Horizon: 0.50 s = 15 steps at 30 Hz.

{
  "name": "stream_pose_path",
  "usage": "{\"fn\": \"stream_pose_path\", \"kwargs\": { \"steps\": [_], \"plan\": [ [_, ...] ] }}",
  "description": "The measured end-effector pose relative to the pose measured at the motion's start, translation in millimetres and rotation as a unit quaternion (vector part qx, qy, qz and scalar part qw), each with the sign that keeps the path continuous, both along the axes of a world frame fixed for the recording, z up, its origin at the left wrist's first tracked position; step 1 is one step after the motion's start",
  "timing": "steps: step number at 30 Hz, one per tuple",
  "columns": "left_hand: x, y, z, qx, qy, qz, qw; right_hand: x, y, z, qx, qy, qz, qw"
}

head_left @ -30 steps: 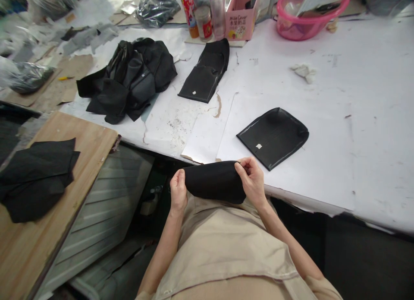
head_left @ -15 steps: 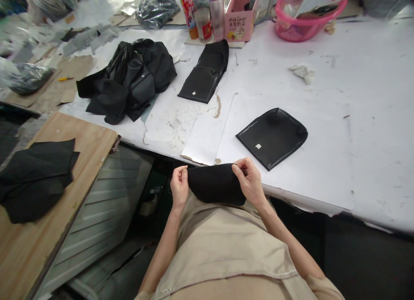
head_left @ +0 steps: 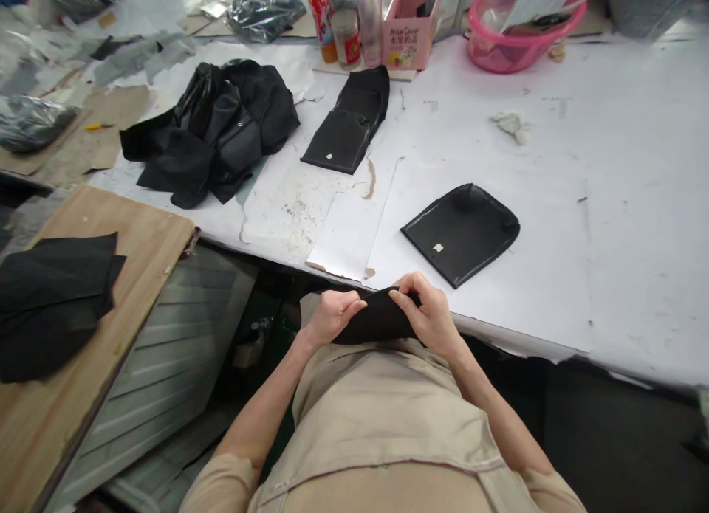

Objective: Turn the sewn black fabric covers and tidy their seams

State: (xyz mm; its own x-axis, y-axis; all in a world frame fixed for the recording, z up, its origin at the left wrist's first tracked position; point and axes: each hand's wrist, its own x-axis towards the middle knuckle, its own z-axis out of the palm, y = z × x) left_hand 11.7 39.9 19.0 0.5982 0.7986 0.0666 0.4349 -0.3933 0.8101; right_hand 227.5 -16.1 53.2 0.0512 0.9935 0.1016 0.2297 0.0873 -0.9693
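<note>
A black fabric piece [head_left: 379, 319] is stretched between my two hands, just in front of the table edge and close to my apron. My left hand [head_left: 334, 315] pinches its upper edge, thumb on top. Farther right along the same edge, my right hand [head_left: 425, 311] grips it between thumb and fingers. On the white table beyond lies a flat black panel [head_left: 465, 229] with a rounded end and a small pale patch. A second black panel [head_left: 348, 125], partly folded, rests farther back with a similar patch.
A heap of black material [head_left: 216, 129] sits at the table's left. More black pieces [head_left: 55, 291] lie on a wooden board [head_left: 149, 236] lower left. Along the back stand a pink basin [head_left: 515, 52], a pink box [head_left: 410, 37], a jar [head_left: 347, 39] and bottles. A crumpled white scrap [head_left: 514, 127] lies right.
My left hand has moved right along the fabric's upper edge, nearer my right hand, and now covers part of the piece. My right hand keeps its grip. The view has shifted slightly.
</note>
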Motion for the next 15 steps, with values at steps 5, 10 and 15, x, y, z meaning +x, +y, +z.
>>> {"fn": "stream_pose_path", "kwargs": {
  "steps": [5,10,15],
  "plan": [
    [-40.0,-15.4,-5.9,0.000,0.033,0.065,0.997,5.6,-1.1,-2.3,-0.024,-0.006,0.016,1.000],
    [-9.0,-18.3,24.5,-0.007,0.026,0.071,0.997,-7.5,5.3,-6.1,-0.029,-0.033,0.059,0.997],
    [28.6,-20.6,33.9,-0.109,-0.080,0.132,0.982,-9.0,8.5,-6.3,-0.036,-0.016,0.072,0.997]
  ]
}}
